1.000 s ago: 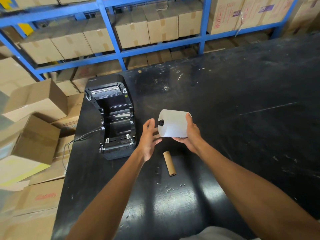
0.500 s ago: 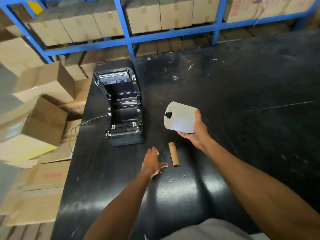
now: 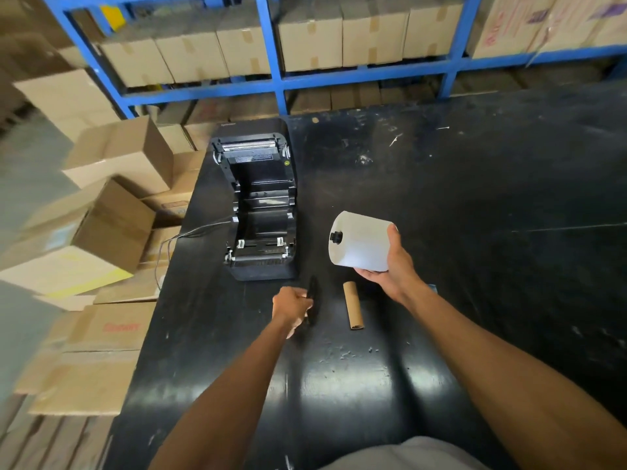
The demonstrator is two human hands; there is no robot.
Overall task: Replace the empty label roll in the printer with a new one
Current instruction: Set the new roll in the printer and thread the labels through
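The black label printer (image 3: 258, 205) sits open at the table's left edge, and its roll bay looks empty. My right hand (image 3: 390, 271) holds the new white label roll (image 3: 361, 242) above the table, right of the printer. A black spindle end (image 3: 336, 236) sticks out of the roll's left face. The empty brown cardboard core (image 3: 353, 305) lies on the table just below the roll. My left hand (image 3: 291, 308) is low in front of the printer, its fingers closed around a small black part (image 3: 312, 298) whose shape is hard to make out.
The black table (image 3: 492, 232) stretches to the right with small white scraps on it. A grey cable (image 3: 190, 234) runs off the printer's left side. Cardboard boxes (image 3: 112, 212) are piled left of the table. Blue shelving (image 3: 278, 79) full of boxes stands behind.
My left hand left the roll's side, dropped to the table in front of the printer and closed on the black part. My right hand kept the roll, now tilted slightly.
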